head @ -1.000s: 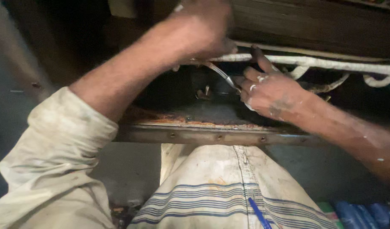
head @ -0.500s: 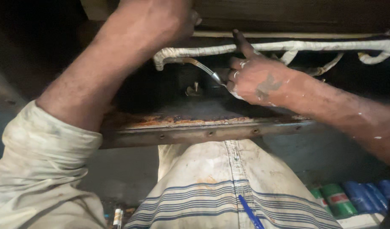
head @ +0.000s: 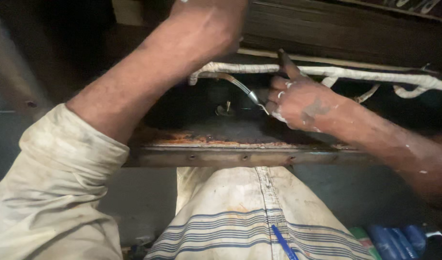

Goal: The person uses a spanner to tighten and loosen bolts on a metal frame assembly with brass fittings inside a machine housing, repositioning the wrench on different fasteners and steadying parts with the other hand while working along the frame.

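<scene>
Overhead, both hands at a white-wrapped cable bundle [head: 355, 73] under a dark panel.
Left hand [head: 209, 29] fisted at bundle's left end; right hand [head: 298, 101] clamped on thin metal tool [head: 245, 91], forefinger against bundle. Below: rusted metal rail [head: 240, 155]; blue and green packages [head: 399, 238] bottom right.

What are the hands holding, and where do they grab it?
The right hand pinches the end of a thin metal-tipped cable. The left hand is closed near the white wrapped bundle; whether it grips anything cannot be told.
</scene>
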The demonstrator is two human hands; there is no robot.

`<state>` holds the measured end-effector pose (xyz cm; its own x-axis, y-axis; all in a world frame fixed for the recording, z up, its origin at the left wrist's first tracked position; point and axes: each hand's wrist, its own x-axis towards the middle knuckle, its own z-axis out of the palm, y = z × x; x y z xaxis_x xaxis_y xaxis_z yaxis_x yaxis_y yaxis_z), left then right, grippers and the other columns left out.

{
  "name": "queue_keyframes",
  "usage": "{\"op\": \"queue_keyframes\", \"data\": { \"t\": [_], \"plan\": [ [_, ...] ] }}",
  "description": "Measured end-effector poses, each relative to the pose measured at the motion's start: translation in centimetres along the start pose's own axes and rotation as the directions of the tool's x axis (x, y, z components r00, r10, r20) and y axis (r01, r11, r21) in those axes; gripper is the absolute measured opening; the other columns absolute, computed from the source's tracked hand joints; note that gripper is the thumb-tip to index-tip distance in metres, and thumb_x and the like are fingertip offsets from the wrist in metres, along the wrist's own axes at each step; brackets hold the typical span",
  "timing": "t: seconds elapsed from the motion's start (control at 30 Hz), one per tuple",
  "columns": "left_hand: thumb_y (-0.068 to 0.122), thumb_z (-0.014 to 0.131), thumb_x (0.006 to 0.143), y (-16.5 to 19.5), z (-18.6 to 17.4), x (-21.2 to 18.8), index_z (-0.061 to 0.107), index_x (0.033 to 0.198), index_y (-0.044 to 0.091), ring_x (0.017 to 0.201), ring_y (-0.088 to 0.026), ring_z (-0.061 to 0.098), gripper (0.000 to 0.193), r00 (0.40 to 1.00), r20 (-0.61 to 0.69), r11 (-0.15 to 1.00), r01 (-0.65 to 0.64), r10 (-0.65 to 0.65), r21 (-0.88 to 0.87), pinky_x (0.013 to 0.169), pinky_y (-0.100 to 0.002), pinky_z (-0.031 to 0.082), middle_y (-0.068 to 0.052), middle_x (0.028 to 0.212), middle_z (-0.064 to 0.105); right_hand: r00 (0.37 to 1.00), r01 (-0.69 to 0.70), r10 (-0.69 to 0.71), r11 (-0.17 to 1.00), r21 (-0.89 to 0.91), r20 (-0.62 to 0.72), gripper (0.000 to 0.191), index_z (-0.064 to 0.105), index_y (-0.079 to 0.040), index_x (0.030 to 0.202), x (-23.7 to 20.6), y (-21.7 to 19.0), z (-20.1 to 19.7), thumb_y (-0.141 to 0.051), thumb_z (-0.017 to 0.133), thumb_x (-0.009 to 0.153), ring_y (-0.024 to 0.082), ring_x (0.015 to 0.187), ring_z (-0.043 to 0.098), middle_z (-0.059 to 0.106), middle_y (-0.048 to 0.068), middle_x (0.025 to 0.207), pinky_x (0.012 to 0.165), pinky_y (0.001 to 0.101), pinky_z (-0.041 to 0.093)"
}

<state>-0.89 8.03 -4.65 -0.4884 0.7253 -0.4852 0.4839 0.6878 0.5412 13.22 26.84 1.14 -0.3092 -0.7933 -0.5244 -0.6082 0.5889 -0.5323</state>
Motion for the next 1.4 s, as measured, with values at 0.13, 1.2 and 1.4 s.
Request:
{"op": "queue_keyframes", "data": {
  "t": [0.13, 1.2, 1.4],
  "plan": [
    [0.012, 0.075, 0.082, 0.7, -0.6, 0.7, 0.075, 0.099, 0.002, 0.074, -0.037, 0.074, 0.02, 0.999, 0.043, 0.999, 0.029, -0.027, -0.039, 0.055, -0.048, 0.059, -0.022, 0.083, 0.073, 0.994, -0.072, 0.077, 0.995, -0.065, 0.081, 0.015, 0.074, -0.013, 0.089, -0.8, -0.2, -0.7, -0.019, 0.066, 0.077, 0.023, 0.099, 0.063, 0.067, 0.002, 0.079, 0.118, 0.0785, 0.012],
    [0.024, 0.081, 0.076, 5.5, 0.0, 1.1, 0.076, 0.111, 0.008, 0.105, -0.033, 0.071, 0.039, 0.818, 0.502, 0.958, -0.275, 0.279, -0.083, 0.088, -0.047, 0.057, -0.016, 0.111, 0.073, 0.795, -0.255, 0.223, 0.967, 0.023, -0.565, 0.027, 0.079, -0.017, 0.097, -3.6, 0.7, 3.5, -0.02, 0.084, 0.071, 0.023, 0.105, 0.067, 0.07, 0.003, 0.095, 0.123, 0.0534, 0.034],
    [0.019, 0.073, 0.08, 5.6, -1.4, 1.9, 0.08, 0.105, 0.005, 0.096, -0.031, 0.075, 0.029, 0.777, 0.583, 0.957, -0.291, 0.237, 0.0, 0.082, -0.046, 0.058, -0.017, 0.102, 0.078, 0.723, -0.379, 0.341, 0.923, 0.067, -0.6, 0.028, 0.078, -0.013, 0.101, -2.7, -1.8, 1.0, -0.031, 0.084, 0.081, 0.019, 0.091, 0.068, 0.07, 0.0, 0.091, 0.117, 0.0577, 0.042]
  ]
}}
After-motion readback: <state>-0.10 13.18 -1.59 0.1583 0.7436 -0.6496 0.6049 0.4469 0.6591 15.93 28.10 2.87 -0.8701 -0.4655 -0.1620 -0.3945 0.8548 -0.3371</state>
